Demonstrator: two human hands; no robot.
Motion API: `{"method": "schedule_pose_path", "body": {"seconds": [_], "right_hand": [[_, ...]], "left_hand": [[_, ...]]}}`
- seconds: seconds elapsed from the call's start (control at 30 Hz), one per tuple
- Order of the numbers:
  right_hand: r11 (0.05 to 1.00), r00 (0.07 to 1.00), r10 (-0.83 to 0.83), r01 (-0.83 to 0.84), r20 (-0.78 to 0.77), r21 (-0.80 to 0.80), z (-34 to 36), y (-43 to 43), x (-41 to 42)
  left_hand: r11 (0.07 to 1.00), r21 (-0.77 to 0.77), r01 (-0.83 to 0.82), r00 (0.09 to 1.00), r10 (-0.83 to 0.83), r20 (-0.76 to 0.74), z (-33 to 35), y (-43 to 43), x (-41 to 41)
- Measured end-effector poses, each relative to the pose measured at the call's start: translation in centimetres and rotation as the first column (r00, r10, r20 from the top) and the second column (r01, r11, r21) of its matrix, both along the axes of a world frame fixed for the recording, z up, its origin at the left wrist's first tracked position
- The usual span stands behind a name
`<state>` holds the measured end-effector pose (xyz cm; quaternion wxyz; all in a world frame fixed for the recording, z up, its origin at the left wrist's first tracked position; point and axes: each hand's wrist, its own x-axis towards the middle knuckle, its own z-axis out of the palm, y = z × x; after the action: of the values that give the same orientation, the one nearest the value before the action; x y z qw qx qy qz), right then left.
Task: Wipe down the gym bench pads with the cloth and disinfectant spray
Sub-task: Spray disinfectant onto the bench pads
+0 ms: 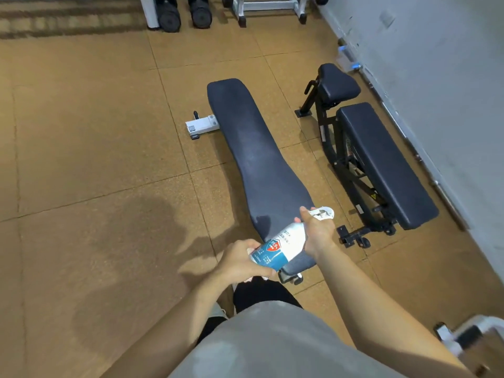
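Note:
A long dark blue bench pad [253, 148] runs away from me across the floor. Over its near end I hold a white and teal disinfectant spray bottle [281, 246], tilted with its white nozzle [323, 212] toward the far right. My right hand [317, 233] grips the bottle's neck by the trigger. My left hand [240, 261] grips the bottle's base. A bit of white cloth [257, 278] peeks out under the left hand.
A second black bench [381, 162] with a raised head pad stands to the right, beside a grey wall [436, 64]. A barbell lies along the wall's foot. Dumbbells [185, 15] and a white rack stand at the far end. The floor is brown rubber tile.

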<state>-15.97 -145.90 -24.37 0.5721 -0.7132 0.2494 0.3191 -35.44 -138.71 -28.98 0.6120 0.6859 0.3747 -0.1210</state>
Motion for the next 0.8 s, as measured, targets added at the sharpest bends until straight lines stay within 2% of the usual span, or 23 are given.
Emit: {"method": "schedule_pose_path", "body": {"seconds": [0.23, 0.37, 0.57, 0.67, 0.8], "right_hand": [[0.999, 1.000, 0.000, 0.001, -0.009, 0.038, 0.1, 3.5, 1.7], [0.996, 1.000, -0.001, 0.002, -0.009, 0.093, -1.4, 7.1, 3.6], [0.989, 0.996, -0.068, 0.074, -0.052, 0.126, -2.9, 14.1, 7.1], [0.981, 0.998, -0.046, 0.055, -0.052, 0.186, -3.3, 17.1, 8.8], [0.976, 0.999, -0.004, 0.012, -0.036, 0.218, -3.3, 20.2, 10.7]], "left_hand": [[0.992, 0.053, 0.111, 0.994, -0.111, -0.001, 1.0, 4.2, 1.7], [0.995, 0.021, 0.097, 0.995, -0.096, -0.035, 1.0, 7.7, 3.4], [0.991, 0.063, 0.117, 0.988, -0.109, -0.111, 0.3, 15.5, 6.5], [0.979, 0.119, 0.165, 0.980, -0.148, -0.134, 0.8, 18.8, 8.5], [0.990, 0.089, 0.112, 0.985, -0.099, -0.138, 1.0, 21.1, 10.0]]}}
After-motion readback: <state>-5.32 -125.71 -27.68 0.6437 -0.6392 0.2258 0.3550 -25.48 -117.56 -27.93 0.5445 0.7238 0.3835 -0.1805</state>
